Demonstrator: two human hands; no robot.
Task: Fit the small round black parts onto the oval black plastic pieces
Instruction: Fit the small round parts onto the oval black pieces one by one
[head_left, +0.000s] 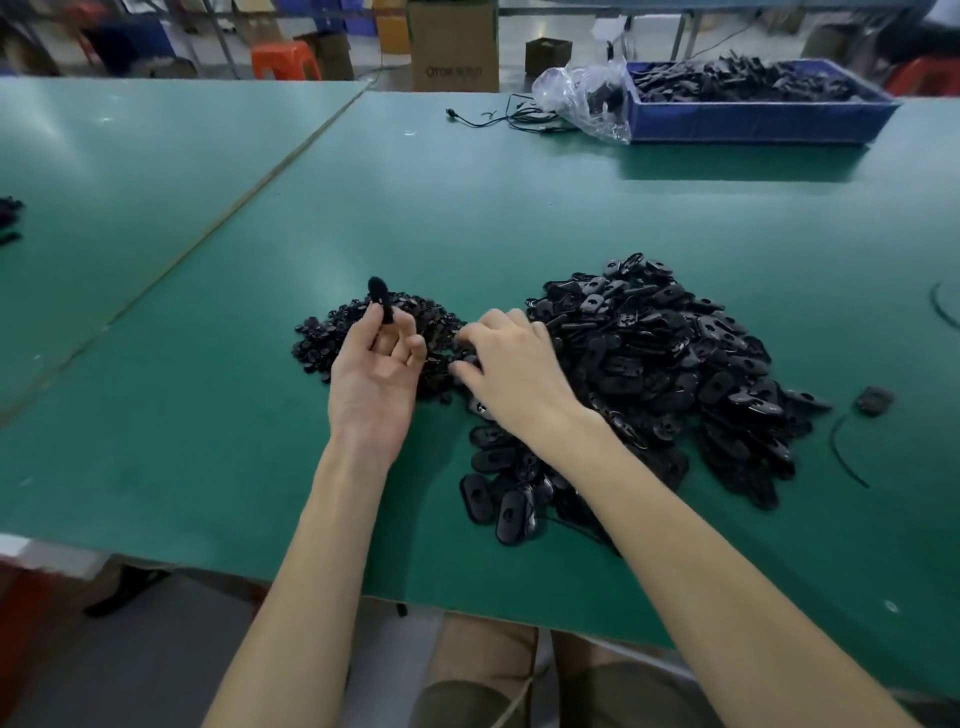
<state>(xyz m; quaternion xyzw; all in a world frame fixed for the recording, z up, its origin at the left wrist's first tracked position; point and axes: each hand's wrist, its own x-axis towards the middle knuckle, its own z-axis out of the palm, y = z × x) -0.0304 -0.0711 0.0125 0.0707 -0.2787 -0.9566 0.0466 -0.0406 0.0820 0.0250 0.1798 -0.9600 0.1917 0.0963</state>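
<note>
A green desk (467, 208) carries a blue bin (753, 122) heaped with dark pieces at its far right, with a crumpled clear plastic bag (582, 98) touching the bin's left end and a thin black cable (498, 119) trailing left from the bag. Beyond the desk's far edge stand a cardboard box (454, 47), a small dark box (548, 54) and an orange stool (284, 60). Near the right edge lie a small dark square piece (875, 401) and a thin black strand (844, 457).

One oval black plastic piece (378, 299) stands upright, pinched at its lower end by the fingertips of the left hand (374, 374), above a low, spread pile of small round black parts (327, 338) on the green table (467, 208). Just to the right, a far larger heap of oval black pieces (675, 364) lies jumbled, many showing a hole in the face; a few lie flat at its near edge.
</note>
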